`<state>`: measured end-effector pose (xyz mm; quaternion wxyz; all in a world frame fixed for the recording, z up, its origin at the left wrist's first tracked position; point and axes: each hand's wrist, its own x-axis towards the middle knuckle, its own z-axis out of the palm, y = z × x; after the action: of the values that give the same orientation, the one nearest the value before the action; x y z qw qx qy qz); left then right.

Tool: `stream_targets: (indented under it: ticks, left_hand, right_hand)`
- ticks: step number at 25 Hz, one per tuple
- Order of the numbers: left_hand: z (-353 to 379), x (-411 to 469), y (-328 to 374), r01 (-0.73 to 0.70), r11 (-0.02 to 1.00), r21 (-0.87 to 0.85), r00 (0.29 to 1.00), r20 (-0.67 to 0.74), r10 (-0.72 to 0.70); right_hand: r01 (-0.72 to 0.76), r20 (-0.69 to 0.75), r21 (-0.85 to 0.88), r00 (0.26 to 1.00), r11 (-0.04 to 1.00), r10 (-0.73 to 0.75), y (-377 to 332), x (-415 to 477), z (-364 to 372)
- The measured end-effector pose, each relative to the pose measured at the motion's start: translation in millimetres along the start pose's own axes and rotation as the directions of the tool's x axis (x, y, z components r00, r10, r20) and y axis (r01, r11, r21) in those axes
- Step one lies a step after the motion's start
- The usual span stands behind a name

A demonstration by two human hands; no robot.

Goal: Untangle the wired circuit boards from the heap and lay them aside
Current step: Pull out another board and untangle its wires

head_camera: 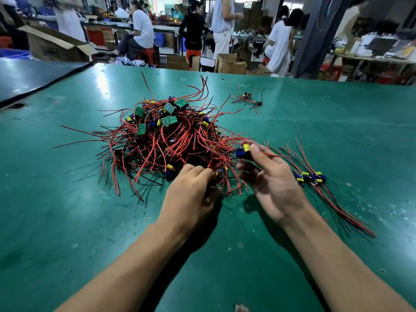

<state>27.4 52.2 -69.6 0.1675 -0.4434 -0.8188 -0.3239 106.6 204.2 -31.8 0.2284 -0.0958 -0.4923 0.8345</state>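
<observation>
We note a green table mat (67, 199), smooth and semi-glossy with scuffed patches; the wires (162, 140) carry smooth plastic insulation, red and black; the circuit boards (169, 121) look matt green; the cardboard box (54, 45) is matt brown paperboard.

Heap (166, 136) on table (67, 221), ahead of me, slightly left. My left hand (191, 192) grips wires (221, 176) at its near edge. My right hand (270, 179), just beside, holds one board (244, 150) at the heap's right fringe. Laid-out boards (311, 177) lie right of that hand. Small cluster (247, 99) far behind, well apart.
</observation>
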Motion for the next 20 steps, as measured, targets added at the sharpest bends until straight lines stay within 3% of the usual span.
stream_targets:
  ticks: [3, 5, 8, 12, 15, 17, 20]
  left_hand:
    - [-3, 2, -6, 0.050, 0.999, -0.004, 0.998, -0.034, -0.050]
    - [-4, 2, -7, 0.063, 0.998, 0.028, 0.994, -0.087, -0.061]
    - [-5, 1, 0, 0.050, 0.990, 0.134, 0.974, -0.228, -0.018]
    - [-5, 2, 10, 0.000, 0.995, 0.098, 0.925, -0.378, 0.037]
    - [-1, 2, 14, -0.127, 0.981, -0.145, 0.940, -0.333, 0.072]
    - [-1, 0, 20, -0.128, 0.944, -0.305, 0.961, -0.274, 0.042]
    - [-2, 0, 25, -0.069, 0.961, -0.269, 0.957, -0.288, -0.012]
  right_hand:
    - [-0.027, 0.052, 0.205, 0.998, 0.978, 0.017, -17, 1, -8]
    - [-0.062, 0.103, 0.216, 0.994, 0.974, 0.041, -22, 0, -10]
    - [-0.124, 0.110, 0.095, 0.987, 0.988, 0.113, -18, -2, -7]
    - [-0.218, 0.112, 0.001, 0.970, 0.976, 0.217, -10, -2, -5]
    - [-0.235, 0.109, -0.125, 0.962, 0.964, 0.249, -8, 0, -9]
    - [-0.249, 0.127, -0.211, 0.952, 0.945, 0.279, -7, -2, -10]
    - [-0.276, 0.150, -0.271, 0.934, 0.922, 0.324, -6, -5, -9]
